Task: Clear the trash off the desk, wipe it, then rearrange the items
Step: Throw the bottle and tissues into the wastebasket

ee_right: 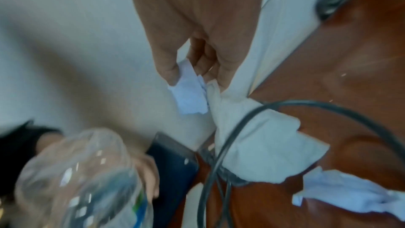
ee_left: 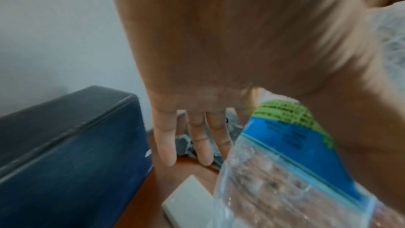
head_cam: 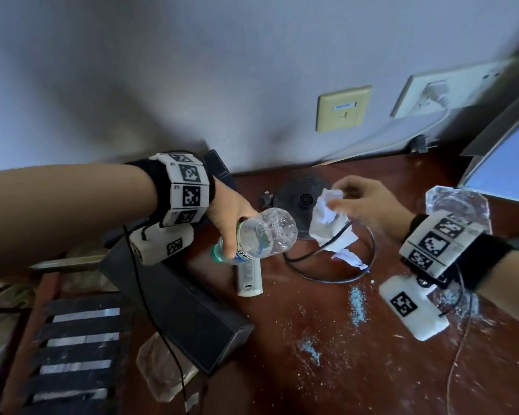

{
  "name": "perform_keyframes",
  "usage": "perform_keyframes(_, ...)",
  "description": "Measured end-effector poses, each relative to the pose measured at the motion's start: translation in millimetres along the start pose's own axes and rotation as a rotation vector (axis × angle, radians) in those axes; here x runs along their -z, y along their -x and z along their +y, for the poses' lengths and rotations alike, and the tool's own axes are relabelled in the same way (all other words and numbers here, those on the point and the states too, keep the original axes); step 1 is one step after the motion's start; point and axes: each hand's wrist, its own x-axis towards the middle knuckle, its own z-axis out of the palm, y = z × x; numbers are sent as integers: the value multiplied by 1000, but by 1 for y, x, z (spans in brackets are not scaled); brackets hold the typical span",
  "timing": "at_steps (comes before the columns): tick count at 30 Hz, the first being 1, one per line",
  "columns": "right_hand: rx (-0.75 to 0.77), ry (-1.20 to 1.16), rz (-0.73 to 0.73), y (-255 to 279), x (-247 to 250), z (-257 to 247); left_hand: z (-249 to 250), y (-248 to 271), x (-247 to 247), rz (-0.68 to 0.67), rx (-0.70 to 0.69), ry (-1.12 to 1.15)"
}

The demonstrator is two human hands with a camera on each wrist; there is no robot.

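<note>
My left hand (head_cam: 232, 235) grips a clear empty plastic bottle (head_cam: 264, 235) with a blue and green label, held tilted above the dark wooden desk (head_cam: 312, 369). In the left wrist view the bottle (ee_left: 295, 162) sits against the thumb side, while the other fingers (ee_left: 197, 136) point down. My right hand (head_cam: 339, 199) pinches crumpled white paper (head_cam: 327, 223) between thumb and fingers. In the right wrist view its lower part (ee_right: 263, 141) lies against a black cable (ee_right: 219, 153). A second torn paper scrap (head_cam: 349, 259) lies on the desk nearby.
A black box (head_cam: 177, 307) lies at the left, and a white remote (head_cam: 249, 277) under the bottle. A round black kettle base (head_cam: 303, 199) stands near the wall. Blue-white crumbs (head_cam: 357, 304) litter the desk. Clear glass pieces (head_cam: 456, 208) (head_cam: 159, 369) sit right and front left.
</note>
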Motion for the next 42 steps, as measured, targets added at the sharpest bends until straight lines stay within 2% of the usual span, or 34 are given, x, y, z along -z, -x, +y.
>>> perform_keyframes(3,-31,-196,150,3,34,2,24,-6,-2,28,-35,23)
perform_keyframes(7,-47,-259,276,17,68,10,59,-10,-5,120,-73,2)
perform_keyframes(13,-145,36,321,47,94,46,122,-40,-27,141,-167,-77)
perform_keyframes(17,-213,101,304,66,103,76,149,-72,-45,160,-145,-296)
perform_keyframes(22,-227,226,330,76,112,99,153,-95,-54,197,-51,-442)
perform_keyframes(29,-205,303,322,83,109,121,150,-116,-63,172,-20,-348)
perform_keyframes(35,-247,261,278,83,110,132,146,-123,-70,252,-54,-253)
perform_keyframes(42,-274,263,359,76,107,135,147,-123,-77,288,-48,-204)
